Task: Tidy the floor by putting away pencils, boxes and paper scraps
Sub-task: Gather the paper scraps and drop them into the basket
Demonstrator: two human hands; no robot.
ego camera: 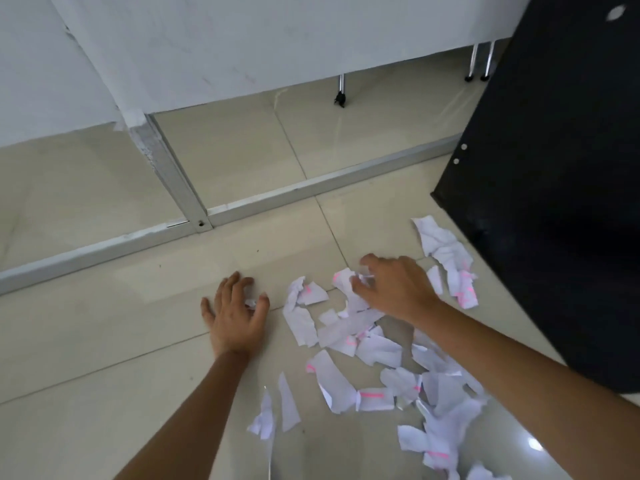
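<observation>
As torn paper scraps point(367, 344) litter the tiled floor point(104, 341) beside a black panel point(554, 168), the left hand point(235, 313) presses flat, fingers spread, while the right hand point(394, 289) pinches 1 scrap.

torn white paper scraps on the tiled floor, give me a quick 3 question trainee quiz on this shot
1. True or false: the torn white paper scraps with pink marks lie mostly to the right of the left hand.
2. Which hand's fingers curl on a scrap: A left, B right?
3. Fill in: the large object right of the scraps, a panel, is coloured ____.

Key: 1 true. 2 B, the right hand. 3 black.
</observation>
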